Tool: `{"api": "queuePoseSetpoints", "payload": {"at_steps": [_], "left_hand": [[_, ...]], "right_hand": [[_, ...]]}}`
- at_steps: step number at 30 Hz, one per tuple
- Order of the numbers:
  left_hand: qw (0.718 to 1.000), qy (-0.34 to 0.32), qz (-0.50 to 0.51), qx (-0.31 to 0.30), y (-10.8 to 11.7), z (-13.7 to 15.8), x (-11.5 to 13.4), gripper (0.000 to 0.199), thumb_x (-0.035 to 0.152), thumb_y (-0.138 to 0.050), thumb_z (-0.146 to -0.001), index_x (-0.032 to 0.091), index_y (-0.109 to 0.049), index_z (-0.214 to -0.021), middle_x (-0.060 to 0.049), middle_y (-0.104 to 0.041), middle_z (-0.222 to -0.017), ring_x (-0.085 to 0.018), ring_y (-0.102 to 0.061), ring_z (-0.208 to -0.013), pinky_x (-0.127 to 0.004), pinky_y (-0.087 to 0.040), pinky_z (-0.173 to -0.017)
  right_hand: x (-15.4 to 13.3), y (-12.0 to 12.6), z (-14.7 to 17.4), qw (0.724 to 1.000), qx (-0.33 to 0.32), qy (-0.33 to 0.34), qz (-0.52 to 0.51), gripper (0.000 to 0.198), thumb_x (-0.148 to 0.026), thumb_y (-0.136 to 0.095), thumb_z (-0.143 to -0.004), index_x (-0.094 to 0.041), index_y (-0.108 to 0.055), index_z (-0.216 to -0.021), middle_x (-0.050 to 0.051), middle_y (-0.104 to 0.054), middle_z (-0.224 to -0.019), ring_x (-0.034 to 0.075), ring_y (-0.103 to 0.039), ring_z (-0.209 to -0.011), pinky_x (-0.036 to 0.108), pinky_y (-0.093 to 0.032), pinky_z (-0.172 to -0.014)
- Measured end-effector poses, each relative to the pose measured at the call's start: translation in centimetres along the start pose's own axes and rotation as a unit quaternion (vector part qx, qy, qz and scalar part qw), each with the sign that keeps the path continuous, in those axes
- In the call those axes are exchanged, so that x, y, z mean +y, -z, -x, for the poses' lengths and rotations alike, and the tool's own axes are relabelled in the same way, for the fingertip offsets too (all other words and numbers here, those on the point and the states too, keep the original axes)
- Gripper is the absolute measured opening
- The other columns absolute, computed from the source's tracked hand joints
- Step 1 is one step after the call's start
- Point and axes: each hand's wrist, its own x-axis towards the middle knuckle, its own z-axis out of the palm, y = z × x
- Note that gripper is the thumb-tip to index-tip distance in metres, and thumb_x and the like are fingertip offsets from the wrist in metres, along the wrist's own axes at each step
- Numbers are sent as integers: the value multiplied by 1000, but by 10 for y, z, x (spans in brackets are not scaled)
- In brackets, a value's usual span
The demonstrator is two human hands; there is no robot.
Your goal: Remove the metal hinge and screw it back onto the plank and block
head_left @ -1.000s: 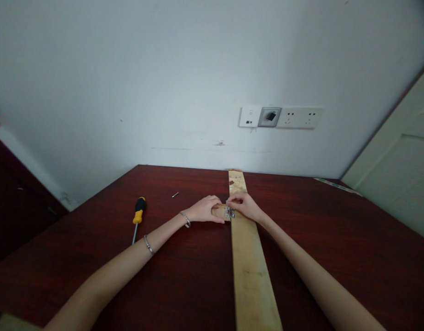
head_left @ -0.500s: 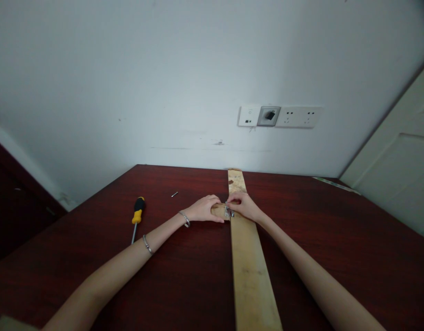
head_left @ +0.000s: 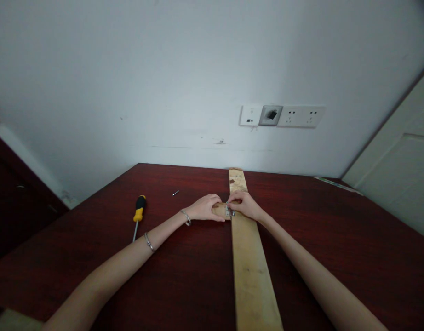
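A long pale wooden plank [head_left: 251, 262] lies lengthwise on the dark red table. Against its left side sits a short wooden block [head_left: 219, 210], with my left hand [head_left: 203, 208] wrapped round its outer end. Where the two pieces of wood meet there is a small metal hinge [head_left: 227, 211], partly covered by fingers. My right hand [head_left: 245, 205] rests over the plank, thumb and forefinger pinched together at the hinge. Whatever those fingertips hold is too small and hidden to make out.
Left of my hands lies a screwdriver [head_left: 139, 209] with a yellow and black handle, its tip behind my left forearm. A loose screw [head_left: 175, 193] is on the table [head_left: 184, 276]. Behind stands a white wall with a socket panel [head_left: 283, 116].
The whole view has shifted very slightly. Both hands keep their places on the wood, and the right fingers are still pinched at the hinge.
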Motion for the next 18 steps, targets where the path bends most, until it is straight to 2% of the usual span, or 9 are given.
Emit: {"api": "queuePoseSetpoints", "payload": {"at_steps": [18], "left_hand": [[1000, -2, -16, -3, 0, 0, 1, 63, 59, -75, -68, 13, -58, -109, -11, -59, -114, -25, -56, -106, -35, -45, -94]], "right_hand": [[-4, 3, 0, 1000, -7, 3, 13, 8, -24, -65, -74, -19, -71, -71, 5, -67, -83, 20, -61, -80, 33, -47, -79]]}}
